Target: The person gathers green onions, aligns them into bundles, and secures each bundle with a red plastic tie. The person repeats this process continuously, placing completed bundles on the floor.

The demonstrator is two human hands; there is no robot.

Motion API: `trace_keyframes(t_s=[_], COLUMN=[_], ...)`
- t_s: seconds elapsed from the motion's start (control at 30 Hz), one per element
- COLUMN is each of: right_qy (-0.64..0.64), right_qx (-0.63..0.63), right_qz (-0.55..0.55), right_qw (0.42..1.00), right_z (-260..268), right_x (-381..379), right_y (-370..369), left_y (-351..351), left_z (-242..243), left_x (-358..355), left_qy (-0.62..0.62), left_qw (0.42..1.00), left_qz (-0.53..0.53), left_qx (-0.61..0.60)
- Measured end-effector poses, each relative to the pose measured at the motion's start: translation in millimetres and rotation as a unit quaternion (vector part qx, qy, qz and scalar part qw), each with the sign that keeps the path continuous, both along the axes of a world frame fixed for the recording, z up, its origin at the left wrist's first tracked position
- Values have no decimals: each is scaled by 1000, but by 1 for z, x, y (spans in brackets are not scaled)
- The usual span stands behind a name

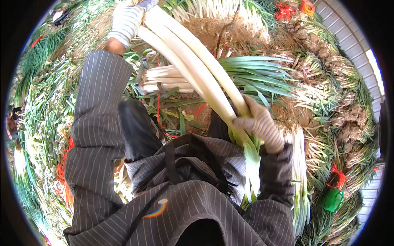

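Observation:
A few long leeks or large green onions (197,69) stretch diagonally in front of me. My left hand (127,21), in a striped knit glove, grips them near the root end at the top of the view. Around the place where white stalk turns to green leaf, my right hand (261,123) is closed, in a similar glove. Their leaves (253,166) hang down beside my right arm. Behind the held stalks lies a trimmed bundle (167,77), white ends to the left in a low metal frame (142,73), green leaves (258,72) fanning right.
Untrimmed stalks (298,166) lie by my right elbow, and more (212,7) are piled ahead. Leaf scraps (52,101) cover the left ground. Red twine (65,175) lies at left; a green container (333,200) sits at right. A thin dark rod (226,26) stands beyond the frame.

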State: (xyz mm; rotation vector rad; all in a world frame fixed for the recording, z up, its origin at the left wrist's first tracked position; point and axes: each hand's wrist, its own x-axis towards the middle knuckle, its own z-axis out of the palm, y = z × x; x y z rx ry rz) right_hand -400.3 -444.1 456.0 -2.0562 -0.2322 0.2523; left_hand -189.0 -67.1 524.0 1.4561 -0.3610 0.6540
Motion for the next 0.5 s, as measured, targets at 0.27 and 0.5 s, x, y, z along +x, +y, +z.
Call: trace_keyframes(t_s=[0.27, 0.5], right_qy=[-39, -138], right_qx=[-148, -119], right_qz=[-105, -133], right_qw=[983, 974], right_z=[-3, 1], right_x=[-24, 8], right_y=[-9, -17], left_y=[-32, -33], left_z=[18, 40], left_x=[-3, -12], left_qy=[76, 110], left_qw=[996, 989], left_qz=[-41, -75], left_qx=[10, -57])
